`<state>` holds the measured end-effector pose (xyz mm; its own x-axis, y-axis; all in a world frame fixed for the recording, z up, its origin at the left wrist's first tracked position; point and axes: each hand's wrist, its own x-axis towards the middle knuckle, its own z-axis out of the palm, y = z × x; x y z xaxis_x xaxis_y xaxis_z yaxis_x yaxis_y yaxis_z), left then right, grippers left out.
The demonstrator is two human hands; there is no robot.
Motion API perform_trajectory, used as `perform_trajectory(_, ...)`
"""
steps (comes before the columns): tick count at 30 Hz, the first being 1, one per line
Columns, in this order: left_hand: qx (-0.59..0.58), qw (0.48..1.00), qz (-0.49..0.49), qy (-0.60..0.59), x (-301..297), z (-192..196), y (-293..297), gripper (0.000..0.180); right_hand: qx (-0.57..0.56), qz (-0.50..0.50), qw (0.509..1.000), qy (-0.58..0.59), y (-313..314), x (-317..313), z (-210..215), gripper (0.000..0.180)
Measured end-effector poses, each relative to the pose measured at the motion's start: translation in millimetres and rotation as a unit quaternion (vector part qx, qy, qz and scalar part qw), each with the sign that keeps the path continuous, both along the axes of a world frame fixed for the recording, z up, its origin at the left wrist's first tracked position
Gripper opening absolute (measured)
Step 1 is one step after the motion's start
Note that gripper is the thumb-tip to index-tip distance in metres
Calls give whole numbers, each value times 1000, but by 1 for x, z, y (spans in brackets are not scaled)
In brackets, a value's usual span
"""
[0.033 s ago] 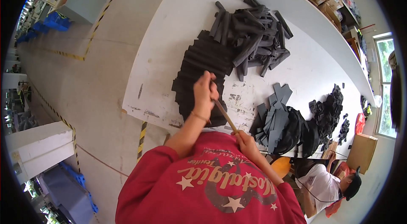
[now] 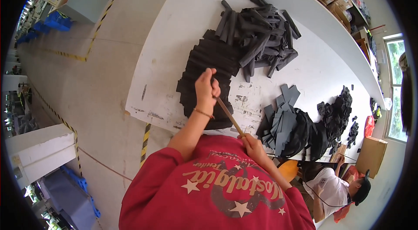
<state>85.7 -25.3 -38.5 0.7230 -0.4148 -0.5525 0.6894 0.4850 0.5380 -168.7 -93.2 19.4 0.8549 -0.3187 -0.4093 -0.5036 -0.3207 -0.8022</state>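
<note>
Nothing is differing from the earlier frame: both hands and the stick are sitting where they were. The left hand [image 2: 206,87] is clenching around the upper end of a thin wooden stick [image 2: 229,117], resting over the black pleated sheet [image 2: 204,67] on the white table [image 2: 174,34]. The stick is slanting toward five o'clock into the right hand [image 2: 252,145], which is gripping its lower end. At one o'clock a heap of dark foam strips [image 2: 261,34] is lying; at three o'clock grey flat pieces [image 2: 281,119] are piling up.
</note>
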Motion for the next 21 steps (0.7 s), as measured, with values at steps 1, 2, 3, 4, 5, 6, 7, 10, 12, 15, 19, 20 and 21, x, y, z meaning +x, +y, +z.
perform_trajectory(1, 9, 999, 21, -29, 13, 1, 1, 29, -1, 12, 1000, 16, -3, -8, -1, 23)
perform_trajectory(2, 64, 995, 80, -17, 38, -5, 7, 28, 0, 13, 1000, 11, -5, -22, -3, 23)
perform_trajectory(3, 13, 988, 150, -36, 66, -24, 24, 27, 21, 42, 999, -3, -6, -42, 2, 23)
perform_trajectory(4, -37, 977, 198, -72, 93, -21, 38, 26, 44, 70, 996, -19, -13, -57, 6, 22)
perform_trajectory(5, -44, 979, 171, -99, 114, -20, 49, 25, 42, 73, 996, -21, -26, -60, 12, 22)
perform_trajectory(6, -44, 980, 171, -96, 111, -17, 48, 25, 96, -26, 993, 68, -31, -60, 23, 20)
perform_trajectory(7, -57, 982, 172, -52, 104, -14, 40, 26, 149, -125, 969, 155, -32, -58, 29, 18)
perform_trajectory(10, -65, 982, 150, 96, 49, -5, -12, 32, 19, -169, 982, -83, -16, 20, 12, 39)
perform_trajectory(12, -78, 969, 139, 189, 11, -10, -29, 31, -51, -137, 970, -194, -8, 78, 0, 40)
perform_trajectory(15, -32, 987, 20, 158, -14, -11, -32, 26, -14, -163, 951, -262, -16, 117, -7, 20)
perform_trajectory(19, 40, 968, -245, -32, 5, 48, -10, 23, 22, -190, 963, -189, -42, 127, 9, 9)
perform_trajectory(20, 44, 969, -243, -30, 7, 44, -8, 23, -3, -170, 968, -187, -48, 130, 8, 8)
perform_trajectory(21, 17, 922, -351, -163, 9, 37, -6, 25, -80, -127, 962, -229, -53, 135, 7, 7)
